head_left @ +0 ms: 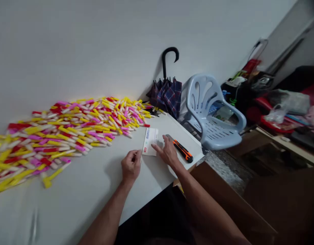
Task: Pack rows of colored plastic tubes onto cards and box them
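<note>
My left hand [131, 166] is above the white table, thumb and fingers curled into a pinch. Whatever it may hold is hidden. Just beyond it lies a small white printed card or packet [150, 137] with blue lettering and a red mark. My right hand [167, 151] reaches over the right side of that card, its fingers spread; I cannot tell whether they touch it. Right beside this hand rests an orange and black utility knife [182, 150]. To the left spreads a big heap of small plastic tubes [80, 129] in yellow, red, pink and white.
The white table [96, 190] ends on the right near a light blue plastic chair [213, 112]. Against the wall leans a folded plaid umbrella [167, 93] with a black hook handle. An opened cardboard box [223, 197] stands below the table's right edge. Clutter fills the shelf [286, 143] further right.
</note>
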The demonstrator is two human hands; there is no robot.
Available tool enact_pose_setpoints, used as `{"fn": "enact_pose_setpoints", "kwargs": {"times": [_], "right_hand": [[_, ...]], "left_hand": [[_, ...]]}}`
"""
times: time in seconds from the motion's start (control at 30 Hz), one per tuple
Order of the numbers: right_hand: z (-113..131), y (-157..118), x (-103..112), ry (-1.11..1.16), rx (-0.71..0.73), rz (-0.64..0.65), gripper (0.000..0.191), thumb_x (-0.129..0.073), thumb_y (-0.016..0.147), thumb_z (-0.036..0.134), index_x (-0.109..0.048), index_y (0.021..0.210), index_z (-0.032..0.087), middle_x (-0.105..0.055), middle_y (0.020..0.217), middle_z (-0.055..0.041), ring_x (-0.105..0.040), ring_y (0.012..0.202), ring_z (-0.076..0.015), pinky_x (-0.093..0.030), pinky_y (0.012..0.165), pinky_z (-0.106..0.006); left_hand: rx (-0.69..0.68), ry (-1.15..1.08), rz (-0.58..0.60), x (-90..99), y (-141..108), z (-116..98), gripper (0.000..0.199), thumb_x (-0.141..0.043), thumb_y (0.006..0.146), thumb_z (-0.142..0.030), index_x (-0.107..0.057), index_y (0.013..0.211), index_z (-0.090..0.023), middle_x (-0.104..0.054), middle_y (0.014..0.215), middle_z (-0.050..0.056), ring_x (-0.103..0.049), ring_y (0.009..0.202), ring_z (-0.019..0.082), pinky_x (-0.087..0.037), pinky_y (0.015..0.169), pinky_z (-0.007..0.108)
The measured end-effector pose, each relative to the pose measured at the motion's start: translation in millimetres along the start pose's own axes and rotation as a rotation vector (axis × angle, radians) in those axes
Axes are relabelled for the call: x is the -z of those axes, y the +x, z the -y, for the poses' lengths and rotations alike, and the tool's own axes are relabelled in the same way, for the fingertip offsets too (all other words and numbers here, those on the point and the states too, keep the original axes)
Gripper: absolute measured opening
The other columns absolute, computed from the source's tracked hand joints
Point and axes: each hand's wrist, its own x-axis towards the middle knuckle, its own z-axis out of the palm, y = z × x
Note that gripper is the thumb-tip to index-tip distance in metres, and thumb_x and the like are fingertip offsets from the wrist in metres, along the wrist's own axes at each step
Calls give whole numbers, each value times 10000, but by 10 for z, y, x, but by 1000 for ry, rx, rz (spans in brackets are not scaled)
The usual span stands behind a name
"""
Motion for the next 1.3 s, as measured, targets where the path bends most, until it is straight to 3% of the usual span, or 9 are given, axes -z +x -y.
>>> {"fn": "enact_pose_setpoints", "kwargs": {"times": [0.17,0.3,0.37,0.47,0.6,0.63,0.7,0.87,1.3], "right_hand": [[70,160,-294,-302,244,123,651,-527,1003,596,-519,1463,135,-517,1545,-227,-465,1416,-378,-359,1172,-538],[57,206,-380,-394,286,132,623,-427,1015,650,-566,1413,191,-540,1522,-188,-470,1383,-389,-392,1107,-551],[53,238,-388,-392,279,157,676,-391,997,708,-571,1418,211,-530,1540,-166,-454,1404,-398,-384,1111,-565],[51,232,-369,-371,262,176,742,-357,972,753,-572,1435,215,-523,1555,-155,-431,1429,-413,-356,1134,-587],[24,230,-369,-335,239,179,749,-371,963,737,-593,1429,194,-517,1557,-190,-421,1435,-437,-345,1133,-613],[17,236,-375,-327,237,180,747,-381,961,732,-599,1426,190,-515,1557,-198,-418,1437,-442,-340,1134,-620],[14,247,-383,-314,236,179,749,-398,953,732,-609,1421,187,-519,1553,-205,-418,1437,-449,-330,1137,-630],[34,243,-365,-302,245,180,798,-341,951,754,-626,1411,169,-538,1538,-206,-428,1434,-445,-332,1132,-616],[-38,246,-393,-255,266,148,765,-355,944,734,-639,1384,177,-556,1520,-206,-448,1427,-440,-352,1124,-621]], "left_hand": [[13,17,-80,62,-47,16,225,-626,935,-374,-708,819,-200,-689,709,14,-624,641,150,-488,618,270],[-117,99,28,327,-305,-112,213,-587,1000,-369,-729,958,-216,-728,761,7,-658,666,129,-519,667,251],[-228,264,-48,690,-483,-165,190,-614,996,-369,-728,1012,-218,-742,816,34,-681,745,156,-549,751,282],[-185,567,-286,1536,-736,-112,200,-594,1013,-357,-725,1089,-226,-759,1028,89,-690,1013,224,-548,965,361],[40,955,-503,2704,-833,217,383,-578,998,-469,-688,1218,-175,-688,1257,149,-600,1230,307,-458,1121,447],[129,1019,-552,2907,-820,300,420,-576,987,-495,-684,1227,-168,-674,1272,157,-591,1239,320,-457,1113,447],[302,1106,-505,3165,-766,432,467,-559,973,-520,-678,1255,-167,-679,1249,161,-603,1201,335,-487,1034,441],[574,1223,-369,3205,-592,557,456,-488,971,-545,-733,1063,-172,-699,1075,181,-635,1057,371,-497,808,435],[519,1172,-412,3139,-553,561,305,-463,957,-349,-729,926,-204,-749,1019,128,-644,1009,311,-446,795,383]]}}
